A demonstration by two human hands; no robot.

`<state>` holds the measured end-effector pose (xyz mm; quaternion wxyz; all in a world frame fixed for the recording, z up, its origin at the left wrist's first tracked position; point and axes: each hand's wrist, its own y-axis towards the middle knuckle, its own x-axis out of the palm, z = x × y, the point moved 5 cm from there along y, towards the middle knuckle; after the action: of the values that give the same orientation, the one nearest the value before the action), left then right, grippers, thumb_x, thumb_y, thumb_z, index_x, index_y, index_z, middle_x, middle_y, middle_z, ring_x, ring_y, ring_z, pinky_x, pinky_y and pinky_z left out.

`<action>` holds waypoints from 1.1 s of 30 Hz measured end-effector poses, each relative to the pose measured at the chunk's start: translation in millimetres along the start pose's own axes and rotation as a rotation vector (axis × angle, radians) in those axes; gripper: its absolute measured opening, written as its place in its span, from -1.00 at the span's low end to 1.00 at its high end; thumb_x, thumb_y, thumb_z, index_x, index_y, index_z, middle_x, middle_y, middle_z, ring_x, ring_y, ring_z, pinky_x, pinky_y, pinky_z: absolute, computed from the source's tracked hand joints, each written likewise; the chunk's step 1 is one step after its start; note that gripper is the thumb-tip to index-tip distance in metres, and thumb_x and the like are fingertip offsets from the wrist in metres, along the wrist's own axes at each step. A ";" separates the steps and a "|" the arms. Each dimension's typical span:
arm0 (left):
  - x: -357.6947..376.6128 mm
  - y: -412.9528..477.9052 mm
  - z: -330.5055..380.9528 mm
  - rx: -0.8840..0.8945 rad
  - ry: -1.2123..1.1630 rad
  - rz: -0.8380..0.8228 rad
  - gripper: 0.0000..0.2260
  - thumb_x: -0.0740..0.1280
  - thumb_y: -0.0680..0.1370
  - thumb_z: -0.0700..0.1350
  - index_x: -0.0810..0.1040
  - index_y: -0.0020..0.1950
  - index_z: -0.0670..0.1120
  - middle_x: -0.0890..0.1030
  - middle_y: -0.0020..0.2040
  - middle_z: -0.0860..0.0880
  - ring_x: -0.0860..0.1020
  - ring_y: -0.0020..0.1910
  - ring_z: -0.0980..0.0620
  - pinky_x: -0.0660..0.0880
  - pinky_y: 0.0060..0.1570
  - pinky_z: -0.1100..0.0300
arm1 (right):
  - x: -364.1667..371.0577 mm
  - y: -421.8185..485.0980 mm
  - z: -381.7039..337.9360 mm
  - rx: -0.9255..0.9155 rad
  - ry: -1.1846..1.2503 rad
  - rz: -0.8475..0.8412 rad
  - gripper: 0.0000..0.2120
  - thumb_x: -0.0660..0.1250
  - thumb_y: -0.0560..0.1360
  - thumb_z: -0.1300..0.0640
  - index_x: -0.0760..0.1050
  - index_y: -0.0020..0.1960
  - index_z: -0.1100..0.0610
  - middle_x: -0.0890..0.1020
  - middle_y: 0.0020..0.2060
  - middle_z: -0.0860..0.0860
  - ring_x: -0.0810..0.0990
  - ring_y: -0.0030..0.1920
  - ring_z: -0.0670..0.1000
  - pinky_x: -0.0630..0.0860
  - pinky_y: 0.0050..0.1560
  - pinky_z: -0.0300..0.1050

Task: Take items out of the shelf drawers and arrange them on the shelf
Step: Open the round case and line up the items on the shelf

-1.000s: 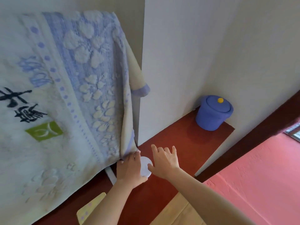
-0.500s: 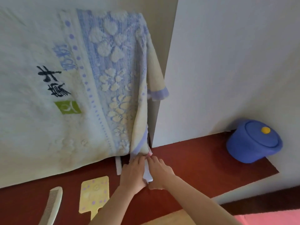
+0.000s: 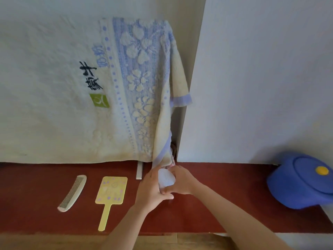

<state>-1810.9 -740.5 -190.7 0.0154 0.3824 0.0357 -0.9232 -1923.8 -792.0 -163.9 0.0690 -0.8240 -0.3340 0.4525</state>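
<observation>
On the dark red shelf top (image 3: 225, 186) both my hands hold a small round white container (image 3: 166, 179) near the middle. My left hand (image 3: 151, 188) grips it from the left and below. From the right, my right hand (image 3: 181, 180) wraps it with curled fingers. A white comb (image 3: 72, 193) lies at the left, and a yellow hand mirror (image 3: 110, 193) with purple dots lies beside it, handle toward me.
A white and blue patterned towel (image 3: 90, 91) hangs against the wall behind, its lower corner just above my hands. A blue lidded pot (image 3: 301, 181) with a yellow knob stands at the right. A white wall panel (image 3: 261, 78) rises behind the shelf's right half.
My view has swung left, bringing the comb and mirror into sight. The white container is now raised between both hands, which have closed round it.
</observation>
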 end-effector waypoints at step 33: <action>-39.4 10.7 -25.6 -0.086 -0.434 -0.068 -0.13 0.57 0.08 -0.12 0.30 0.33 0.11 0.49 0.21 0.14 0.46 0.19 0.17 0.39 0.19 0.20 | 1.5 -22.4 27.0 0.038 1.511 -0.175 -0.35 0.39 0.34 0.47 0.42 0.32 -0.01 0.49 0.23 0.14 0.55 0.18 0.27 0.51 0.16 0.19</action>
<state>-1764.4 -749.2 -181.4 0.0081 0.1722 0.0834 -0.9815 -1955.5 -779.0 -171.3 0.3289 -0.8789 -0.2522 -0.2362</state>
